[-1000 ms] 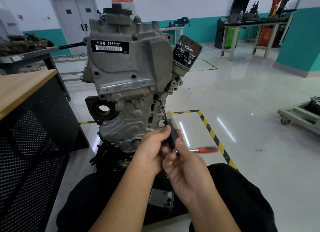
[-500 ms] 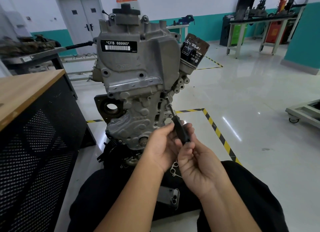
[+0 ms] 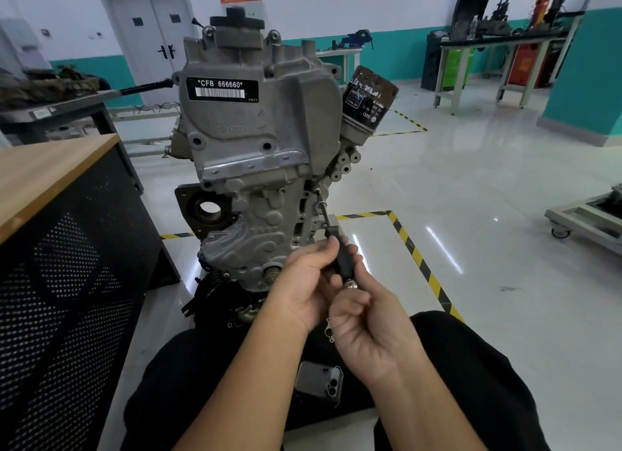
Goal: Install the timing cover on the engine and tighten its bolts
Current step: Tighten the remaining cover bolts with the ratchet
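**Driver seated on a right-edge cover bolt**

We now have the driver [image 3: 340, 248] set on a bolt [image 3: 316, 190] at the right edge of the timing cover [image 3: 255, 195], which sits in place on the front of the engine [image 3: 259, 124], below its barcode label. A second ago the tool lay nearly level, its red part showing to the right of the cover; since then we have swung its shaft up until the tip meets the bolt, so tightening here looks ready to begin. Our left hand [image 3: 304, 285] pinches the black handle just below the cover, and our right hand [image 3: 367, 319] curls round the butt end. The oil filter [image 3: 368, 97] stands above and right of the cover; the table [image 3: 50, 171] is well to its left.
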`<move>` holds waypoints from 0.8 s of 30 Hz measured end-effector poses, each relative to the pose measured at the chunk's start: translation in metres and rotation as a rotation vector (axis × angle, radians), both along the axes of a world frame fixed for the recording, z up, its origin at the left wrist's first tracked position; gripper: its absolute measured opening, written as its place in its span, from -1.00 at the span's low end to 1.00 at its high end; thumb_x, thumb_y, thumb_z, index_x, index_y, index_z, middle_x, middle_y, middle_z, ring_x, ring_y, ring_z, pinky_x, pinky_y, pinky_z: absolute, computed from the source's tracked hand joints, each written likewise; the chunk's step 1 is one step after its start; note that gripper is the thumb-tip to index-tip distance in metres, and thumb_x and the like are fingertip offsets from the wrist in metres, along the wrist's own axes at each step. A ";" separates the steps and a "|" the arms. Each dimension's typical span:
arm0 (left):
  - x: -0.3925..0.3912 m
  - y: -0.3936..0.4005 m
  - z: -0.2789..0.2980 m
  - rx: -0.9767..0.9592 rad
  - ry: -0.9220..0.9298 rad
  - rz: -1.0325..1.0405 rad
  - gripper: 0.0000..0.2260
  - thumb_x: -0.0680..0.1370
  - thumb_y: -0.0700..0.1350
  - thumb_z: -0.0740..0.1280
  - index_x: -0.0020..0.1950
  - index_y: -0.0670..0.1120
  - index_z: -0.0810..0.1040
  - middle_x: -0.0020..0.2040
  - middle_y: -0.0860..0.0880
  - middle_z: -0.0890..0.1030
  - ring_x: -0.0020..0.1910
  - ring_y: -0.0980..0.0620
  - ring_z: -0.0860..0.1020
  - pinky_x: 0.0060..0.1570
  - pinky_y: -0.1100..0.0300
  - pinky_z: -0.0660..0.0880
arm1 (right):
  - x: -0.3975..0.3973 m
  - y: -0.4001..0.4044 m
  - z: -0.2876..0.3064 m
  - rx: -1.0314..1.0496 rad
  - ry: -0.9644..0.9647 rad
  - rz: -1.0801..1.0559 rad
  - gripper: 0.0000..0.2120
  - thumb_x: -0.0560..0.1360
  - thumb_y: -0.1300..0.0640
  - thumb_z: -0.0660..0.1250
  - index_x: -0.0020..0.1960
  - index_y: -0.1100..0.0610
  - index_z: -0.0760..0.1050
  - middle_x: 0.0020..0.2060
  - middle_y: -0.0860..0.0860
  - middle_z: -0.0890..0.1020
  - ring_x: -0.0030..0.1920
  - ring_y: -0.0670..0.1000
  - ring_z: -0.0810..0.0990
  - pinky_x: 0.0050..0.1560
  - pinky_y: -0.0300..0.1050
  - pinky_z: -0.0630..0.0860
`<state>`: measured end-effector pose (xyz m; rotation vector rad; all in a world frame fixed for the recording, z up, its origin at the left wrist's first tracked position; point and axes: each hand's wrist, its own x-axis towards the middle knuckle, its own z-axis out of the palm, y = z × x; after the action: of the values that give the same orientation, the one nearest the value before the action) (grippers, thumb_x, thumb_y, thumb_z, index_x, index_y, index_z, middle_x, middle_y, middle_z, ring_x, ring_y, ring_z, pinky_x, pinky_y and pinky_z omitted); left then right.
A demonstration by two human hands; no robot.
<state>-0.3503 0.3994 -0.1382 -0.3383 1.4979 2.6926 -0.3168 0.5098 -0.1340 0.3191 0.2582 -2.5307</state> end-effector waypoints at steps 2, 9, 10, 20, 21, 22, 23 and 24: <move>0.000 0.001 0.000 -0.070 -0.005 0.001 -0.79 0.41 0.01 0.48 -0.10 -0.11 0.73 -0.14 -0.16 0.70 -0.18 -0.09 0.57 -0.26 0.12 0.41 | -0.002 -0.002 -0.011 0.587 0.273 -0.105 -0.86 0.60 0.16 0.40 0.06 0.22 0.66 -0.31 0.14 0.66 -0.46 -0.05 0.57 -0.48 -0.19 0.54; -0.002 0.005 -0.005 0.113 -0.023 -0.046 -0.83 0.51 -0.07 0.43 -0.02 -0.14 0.70 -0.04 -0.16 0.72 -0.13 -0.08 0.71 -0.19 0.06 0.66 | -0.005 -0.001 -0.007 0.050 -0.010 -0.061 -0.80 0.53 0.24 0.39 0.15 0.19 0.63 -0.25 0.18 0.65 -0.50 -0.05 0.55 -0.57 -0.27 0.48; -0.002 0.002 -0.007 0.109 -0.011 -0.049 -0.86 0.56 -0.11 0.39 -0.04 -0.15 0.72 -0.03 -0.17 0.72 -0.10 -0.08 0.71 -0.10 0.04 0.65 | -0.007 0.001 -0.006 -0.116 -0.107 -0.023 -0.76 0.51 0.24 0.38 0.17 0.18 0.65 -0.24 0.18 0.64 -0.51 -0.06 0.55 -0.60 -0.29 0.45; -0.002 0.004 -0.008 -0.045 -0.001 -0.080 -0.85 0.55 -0.09 0.41 -0.08 -0.11 0.76 0.07 -0.20 0.70 -0.32 -0.08 0.64 -0.38 0.06 0.63 | -0.009 0.005 -0.004 0.263 0.041 -0.158 -0.75 0.59 0.20 0.37 0.23 0.26 0.57 -0.24 0.15 0.64 -0.49 -0.05 0.56 -0.54 -0.27 0.50; -0.003 0.002 -0.009 -0.014 0.005 -0.082 -0.85 0.56 -0.13 0.39 -0.06 -0.13 0.75 0.10 -0.21 0.71 -0.20 -0.10 0.67 -0.17 -0.03 0.68 | -0.011 0.011 0.000 0.013 -0.097 -0.108 -0.73 0.55 0.21 0.37 0.23 0.26 0.56 -0.24 0.17 0.62 -0.53 -0.06 0.55 -0.59 -0.30 0.46; -0.002 0.001 -0.008 0.009 0.013 -0.083 -0.84 0.59 -0.16 0.36 -0.02 -0.16 0.74 0.09 -0.21 0.71 -0.14 -0.12 0.68 -0.02 -0.10 0.64 | -0.011 0.015 0.003 -0.070 -0.134 -0.080 -0.72 0.50 0.20 0.38 0.19 0.26 0.56 -0.24 0.18 0.62 -0.56 -0.08 0.54 -0.60 -0.31 0.45; -0.002 0.000 -0.007 0.020 0.020 -0.087 -0.82 0.62 -0.17 0.32 0.02 -0.18 0.72 0.02 -0.21 0.73 -0.17 -0.12 0.68 -0.04 -0.10 0.66 | -0.008 0.015 0.005 -0.005 -0.064 -0.063 -0.73 0.47 0.19 0.39 0.13 0.27 0.61 -0.27 0.19 0.63 -0.57 -0.09 0.54 -0.59 -0.32 0.45; 0.001 0.001 -0.004 0.021 0.019 -0.100 -0.81 0.64 -0.17 0.30 0.05 -0.19 0.70 -0.10 -0.18 0.73 -0.30 -0.09 0.67 -0.23 -0.05 0.69 | -0.008 0.015 0.004 0.137 0.055 -0.050 -0.77 0.47 0.17 0.41 0.06 0.28 0.66 -0.29 0.21 0.64 -0.54 -0.09 0.55 -0.57 -0.30 0.47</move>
<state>-0.3493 0.4001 -0.1427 -0.2320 1.4493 2.6392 -0.3243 0.5243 -0.1296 0.3124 0.4512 -2.5796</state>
